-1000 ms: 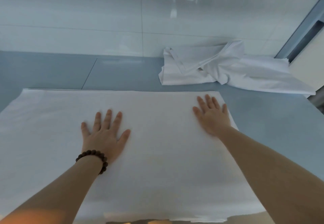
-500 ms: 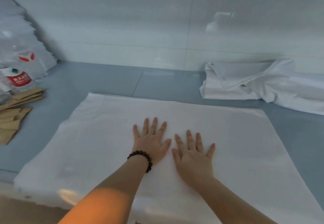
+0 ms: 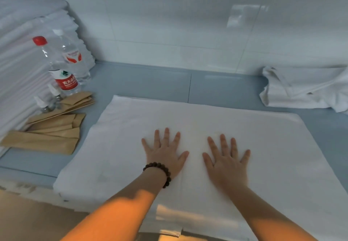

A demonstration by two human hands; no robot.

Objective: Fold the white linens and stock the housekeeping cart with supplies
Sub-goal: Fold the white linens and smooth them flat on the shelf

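Note:
A white linen point(image 3: 116, 146) lies spread flat on the blue-grey counter point(image 3: 150, 82), its near edge hanging over the front. My left hand point(image 3: 165, 154), with a dark bead bracelet on the wrist, presses flat on the cloth's middle, fingers spread. My right hand point(image 3: 226, 159) lies flat beside it, a short gap apart, fingers also straight. A second white linen point(image 3: 301, 90) sits crumpled at the back right against the wall.
At the left stands a tall stack of folded white linens point(image 3: 20, 61). In front of it are two water bottles point(image 3: 64, 67), small spray bottles point(image 3: 45, 103) and several brown paper sleeves point(image 3: 50, 131). A tiled wall point(image 3: 169, 24) runs behind the counter.
My right hand slid from the cloth's right side to the middle beside my left, then the two drew a little apart. The view swung left, showing the bottles and linen stack.

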